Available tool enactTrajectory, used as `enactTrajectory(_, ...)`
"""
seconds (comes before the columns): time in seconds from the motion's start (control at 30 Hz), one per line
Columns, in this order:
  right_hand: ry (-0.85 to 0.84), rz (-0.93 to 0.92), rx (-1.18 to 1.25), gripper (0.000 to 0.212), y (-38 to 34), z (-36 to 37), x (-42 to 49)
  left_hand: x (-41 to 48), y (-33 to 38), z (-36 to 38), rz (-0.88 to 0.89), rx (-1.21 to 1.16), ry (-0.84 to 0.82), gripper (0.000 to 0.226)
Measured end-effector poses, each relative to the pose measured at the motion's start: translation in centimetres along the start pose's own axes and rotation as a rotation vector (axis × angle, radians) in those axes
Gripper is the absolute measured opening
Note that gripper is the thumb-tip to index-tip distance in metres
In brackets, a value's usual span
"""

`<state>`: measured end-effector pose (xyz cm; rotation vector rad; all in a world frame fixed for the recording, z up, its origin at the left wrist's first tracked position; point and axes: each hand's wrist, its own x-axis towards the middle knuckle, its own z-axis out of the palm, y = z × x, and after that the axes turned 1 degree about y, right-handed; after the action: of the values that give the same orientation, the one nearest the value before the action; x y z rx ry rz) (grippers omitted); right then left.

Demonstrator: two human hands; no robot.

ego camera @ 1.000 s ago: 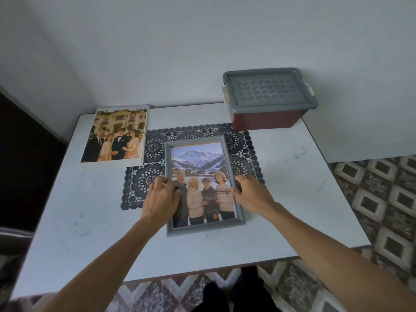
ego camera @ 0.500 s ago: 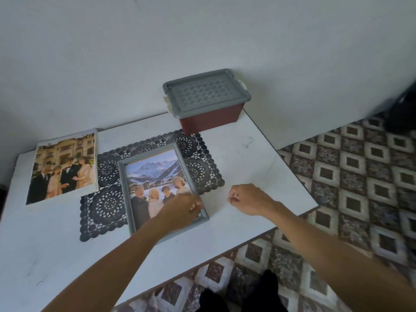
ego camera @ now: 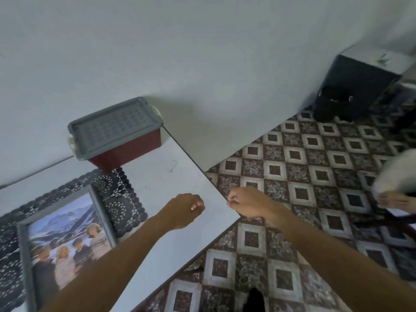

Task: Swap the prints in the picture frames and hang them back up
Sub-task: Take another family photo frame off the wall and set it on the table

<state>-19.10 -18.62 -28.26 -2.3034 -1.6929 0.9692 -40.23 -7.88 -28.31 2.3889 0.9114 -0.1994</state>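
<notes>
Head view, tilted hard: a red box with a grey patterned lid sits shut at the back of the white surface, against the pale wall, its contents hidden. To the right, patterned floor tiles run to a dark cabinet in the far corner, and a blurred white shape sits at the right edge; I cannot tell what it is. Nothing lies between the hands and the picture frame. That grey frame lies flat at lower left on a black lace mat, showing a print of four people before snowy mountains, its lower part crossed by the left forearm. Left hand hovers over bare surface right of the frame, fingers curled together, grip closed on nothing visible. Right hand hangs just past the surface's right edge, fingers also curled in, apparently empty.
</notes>
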Motion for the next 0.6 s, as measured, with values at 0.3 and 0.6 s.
enactTrajectory(0.3, 0.028, 0.071, 0.027, 0.029, 12.4, -6.6, -1.3, 10.2, 11.1, 1.8, 0.097, 0.006, -0.112, 0.026)
enactTrajectory(0.6, 0.103, 0.088, 0.051, 0.027, 19.3, -12.4, 1.4, 18.7, 15.3, 0.5, 0.111, 0.032, -0.078, 0.023)
